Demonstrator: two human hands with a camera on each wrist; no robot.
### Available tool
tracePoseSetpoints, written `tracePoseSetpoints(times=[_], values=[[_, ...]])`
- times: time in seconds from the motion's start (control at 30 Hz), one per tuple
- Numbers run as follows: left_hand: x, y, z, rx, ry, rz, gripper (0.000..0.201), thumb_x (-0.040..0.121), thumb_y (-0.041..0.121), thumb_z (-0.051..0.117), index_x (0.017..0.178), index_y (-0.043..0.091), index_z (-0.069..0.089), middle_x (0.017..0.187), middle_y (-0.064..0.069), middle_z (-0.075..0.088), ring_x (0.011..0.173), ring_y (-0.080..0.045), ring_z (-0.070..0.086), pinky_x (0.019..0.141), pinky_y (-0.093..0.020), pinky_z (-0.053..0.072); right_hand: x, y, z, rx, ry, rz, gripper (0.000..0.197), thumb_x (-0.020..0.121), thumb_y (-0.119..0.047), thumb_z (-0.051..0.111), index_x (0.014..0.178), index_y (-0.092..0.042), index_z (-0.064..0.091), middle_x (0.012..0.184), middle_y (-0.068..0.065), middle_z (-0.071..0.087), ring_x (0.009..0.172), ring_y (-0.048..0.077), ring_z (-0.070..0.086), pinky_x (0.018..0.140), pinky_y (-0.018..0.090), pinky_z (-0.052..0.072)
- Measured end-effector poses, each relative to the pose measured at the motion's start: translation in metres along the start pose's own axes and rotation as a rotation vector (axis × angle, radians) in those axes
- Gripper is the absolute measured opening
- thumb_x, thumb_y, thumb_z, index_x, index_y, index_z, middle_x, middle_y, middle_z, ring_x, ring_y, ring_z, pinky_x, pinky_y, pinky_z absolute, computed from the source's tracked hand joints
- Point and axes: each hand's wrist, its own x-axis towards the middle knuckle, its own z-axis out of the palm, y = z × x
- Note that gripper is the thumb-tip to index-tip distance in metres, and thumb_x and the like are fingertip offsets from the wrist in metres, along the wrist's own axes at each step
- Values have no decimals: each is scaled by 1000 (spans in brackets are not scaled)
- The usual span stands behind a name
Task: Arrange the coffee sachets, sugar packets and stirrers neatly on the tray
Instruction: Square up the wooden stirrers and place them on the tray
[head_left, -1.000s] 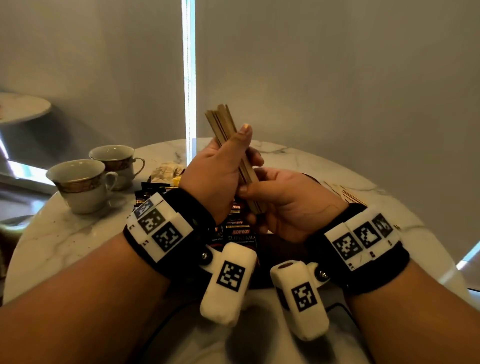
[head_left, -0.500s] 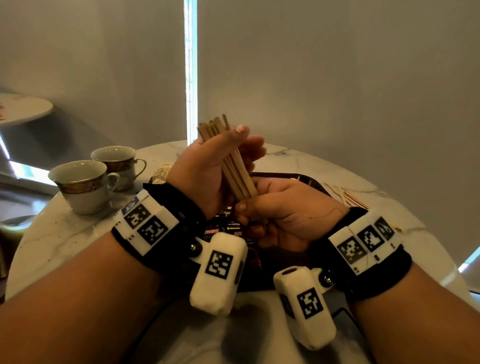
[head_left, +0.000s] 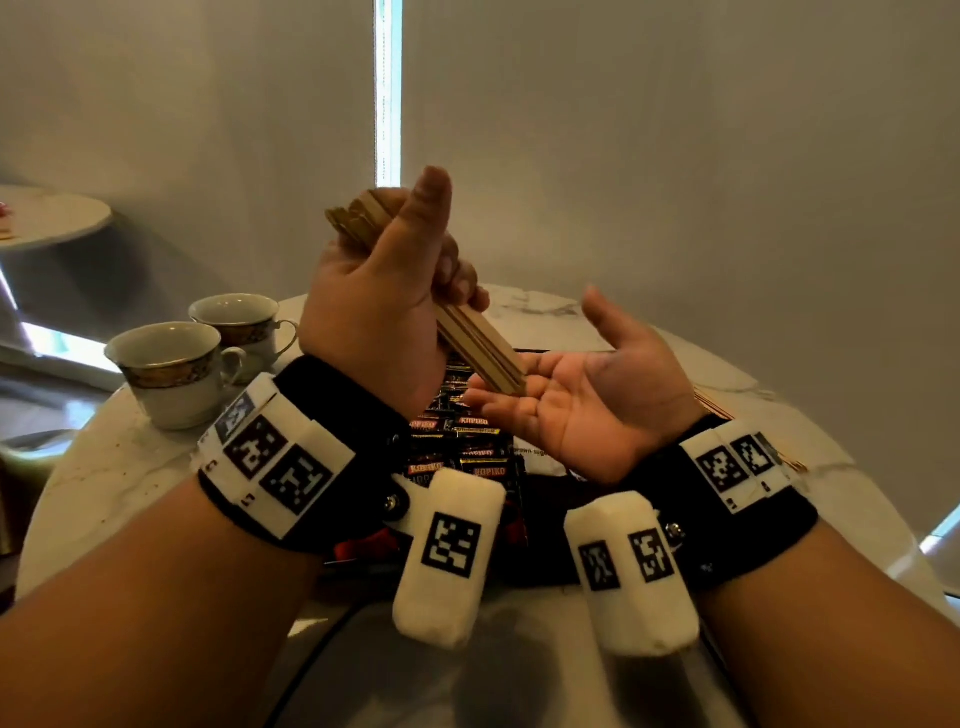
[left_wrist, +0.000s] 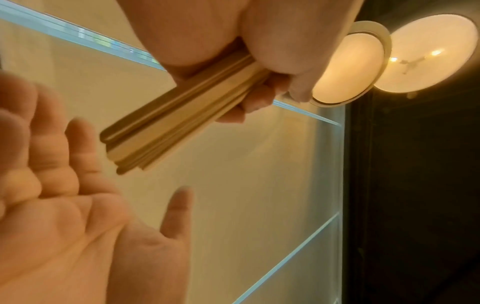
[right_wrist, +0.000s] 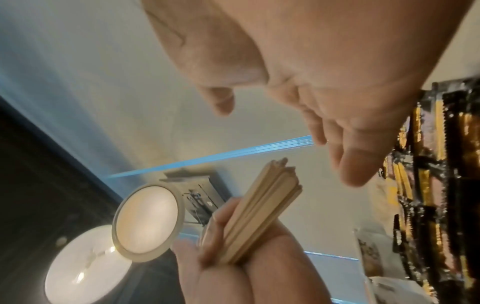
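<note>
A round marble table (head_left: 93, 467) carries everything. On it, under the wrists, lies a dark tray (head_left: 545, 574), mostly hidden by the arms. Dark sachets (head_left: 457, 447) with red labels lie in rows on the tray, and a pale packet (head_left: 540, 460) sits just beside them on the right — its print is too small to read. Two cups (head_left: 171, 371) stand at the table's left edge, close together and well apart from the tray.

Above the tray, the left hand (head_left: 384, 301) is closed around a bundle of wooden stirrers (head_left: 480, 353), thumb raised along them; the bundle tilts down to the right, with its upper ends poking out above the fist. The right hand (head_left: 592, 400) is held flat, palm up, fingers straight and thumb spread — the bundle's lower end sits over its fingers, though actual contact cannot be told. More loose sticks (head_left: 714, 405) lie on the table behind the right wrist.
</note>
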Motion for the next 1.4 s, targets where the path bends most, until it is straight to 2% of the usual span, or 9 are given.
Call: tracePoseSetpoints(times=[0.13, 0.47, 0.57, 0.7, 0.87, 1.1, 1.23, 1.3, 1.4], values=[[-8, -8, 14, 50, -60, 62, 25, 91, 27, 63, 70, 17, 52, 56, 3, 48, 55, -16, 49, 64, -36, 50, 2, 2, 8, 214, -155, -5, 102, 91, -75, 29, 142, 13, 37, 140, 30, 49, 130, 43, 48, 117, 51, 32], [-15, -15, 20, 111, -65, 47, 21, 90, 26, 64, 75, 17, 51, 54, 4, 48, 53, -16, 49, 61, -35, 49, 0, 11, 14, 112, -249, -78, 93, 93, -67, 36, 147, 9, 34, 151, 29, 35, 126, 38, 35, 120, 58, 20], [-13, -9, 21, 75, -33, 57, 23, 91, 26, 63, 72, 17, 52, 53, 3, 47, 52, -17, 49, 63, -36, 50, -4, 13, 16, -75, -246, -119, 78, 90, -58, 50, 136, 5, 47, 126, 27, 55, 107, 38, 57, 94, 48, 48], [-11, -7, 14, 135, -30, 43, 33, 91, 37, 62, 61, 22, 56, 55, 4, 49, 67, -20, 62, 72, -40, 51, -8, 12, 13, -340, -225, -163, 55, 76, -62, 68, 94, -10, 66, 68, 6, 60, 46, 15, 54, 44, 21, 35], [-13, -12, 13, 147, -110, -135, 42, 89, 48, 61, 56, 24, 51, 57, 6, 49, 69, -14, 61, 65, -35, 51, -16, 15, 10, -339, -351, -113, 59, 53, -51, 92, 89, -12, 67, 65, 6, 60, 48, 16, 58, 39, 19, 42], [-9, -15, 3, 297, -139, -158, 36, 71, 65, 75, 65, 30, 65, 68, 6, 63, 88, -16, 70, 69, -37, 54, -22, 11, 14, -468, -232, -101, 5, 82, -17, 66, 84, -17, 62, 57, 3, 41, 35, 9, 33, 39, 20, 15], [4, -5, -10, 220, -35, -114, 86, 37, 74, 87, 104, 24, 62, 100, 4, 75, 103, -16, 69, 80, -36, 52, -22, 5, 9, -497, -225, -62, 8, 85, -16, 65, 79, -20, 62, 56, 1, 41, 34, 8, 33, 36, 17, 18], [11, 6, -16, 129, 20, -60, 81, 60, 68, 80, 120, 17, 62, 111, 0, 73, 107, -16, 69, 81, -31, 52, -21, 5, 6, -531, -216, -34, 11, 86, -17, 64, 76, -22, 63, 56, 0, 42, 35, 7, 33, 38, 18, 17], [12, 9, -17, 252, -76, -62, 66, 89, 57, 36, 127, 10, 62, 122, -5, 71, 116, -21, 66, 90, -36, 47, -21, 6, 6, -574, -221, 6, 9, 87, -17, 64, 80, -21, 61, 57, 0, 40, 36, 8, 33, 40, 21, 16]])
